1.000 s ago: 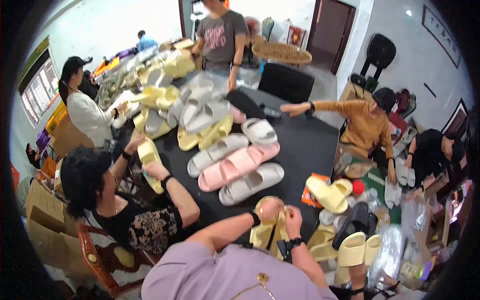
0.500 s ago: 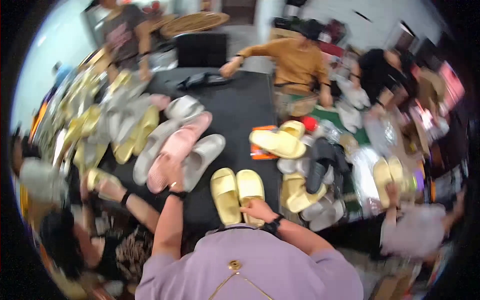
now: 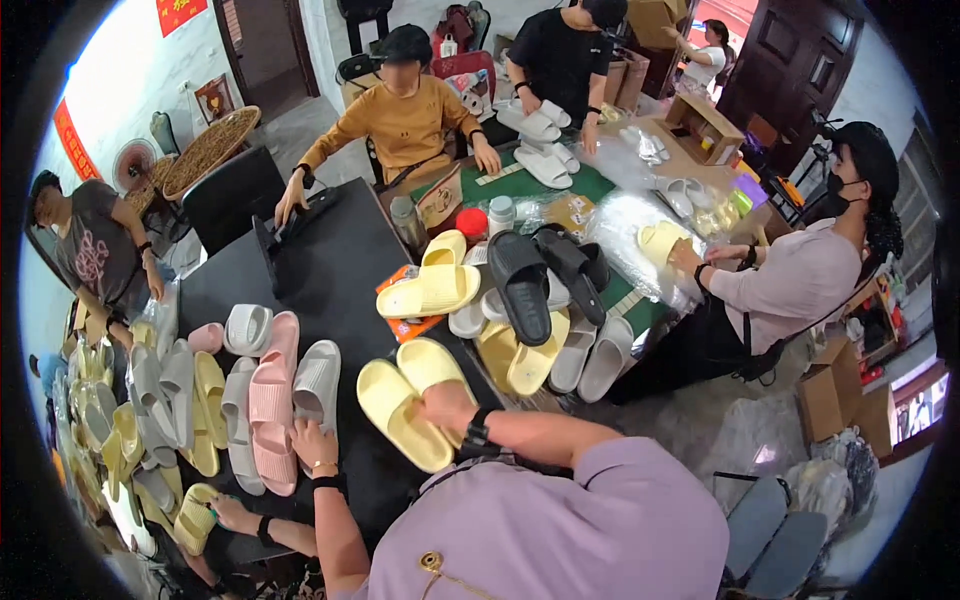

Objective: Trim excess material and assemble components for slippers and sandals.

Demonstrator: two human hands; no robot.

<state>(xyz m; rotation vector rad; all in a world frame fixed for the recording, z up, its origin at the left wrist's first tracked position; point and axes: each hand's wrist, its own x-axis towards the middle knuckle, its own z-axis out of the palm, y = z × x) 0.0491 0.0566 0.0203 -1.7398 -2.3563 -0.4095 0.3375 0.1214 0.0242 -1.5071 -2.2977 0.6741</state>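
Note:
My left hand (image 3: 315, 445) is closed on the heel end of a grey ribbed slipper (image 3: 318, 378), which lies on the black table. Beside it are a pair of pink slippers (image 3: 274, 393) and another grey slipper (image 3: 240, 400). In front of my body, my right hand (image 3: 449, 410) grips a pair of pale yellow slippers (image 3: 388, 398) near their heels; its fingers partly cover the right one. The yellow toes point away from me.
Piled slippers, including a black one (image 3: 520, 285), stand to the right. More grey and yellow slippers (image 3: 125, 445) heap up on the left. Co-workers sit and stand around the table, one handling a yellow slipper (image 3: 662, 242). Another person's hand (image 3: 237, 515) is near my left forearm.
The view has swung to the right. My left hand has gone from the pink slipper's heel to the grey slipper beside it. My right hand stays at the yellow pair, now angled leftward in view.

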